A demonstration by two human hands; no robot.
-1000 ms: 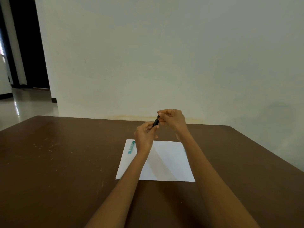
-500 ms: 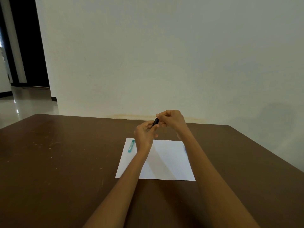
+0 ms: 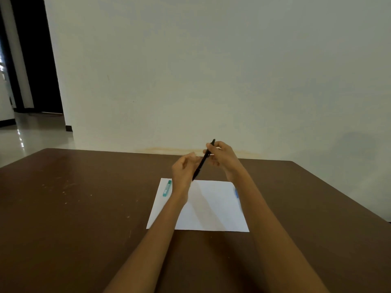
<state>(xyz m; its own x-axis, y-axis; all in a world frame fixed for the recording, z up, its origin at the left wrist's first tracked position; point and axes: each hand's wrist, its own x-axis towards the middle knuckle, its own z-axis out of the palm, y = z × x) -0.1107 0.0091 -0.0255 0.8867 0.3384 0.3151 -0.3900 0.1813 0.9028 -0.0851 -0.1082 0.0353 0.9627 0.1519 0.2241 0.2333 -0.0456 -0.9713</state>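
Note:
A black pen point(image 3: 203, 162) slants from upper right to lower left above the far edge of a white sheet of paper point(image 3: 213, 210). My right hand point(image 3: 222, 156) pinches the pen near its upper end. My left hand point(image 3: 183, 172) hovers just left of the pen's lower half with its fingers loosely curled, and I see no grip on the pen. Both hands are raised above the brown table point(image 3: 74, 208).
A small teal tube point(image 3: 167, 188) lies on the paper's far left corner. A blue object point(image 3: 236, 193) shows at the paper's right edge, mostly hidden by my right forearm. A pale wall stands just behind the table. A dark doorway point(image 3: 36, 60) opens at the far left.
The hands were together with the pen mostly hidden between them. Now they have drawn apart, the right hand has risen, and nearly the pen's full length shows outside the left hand.

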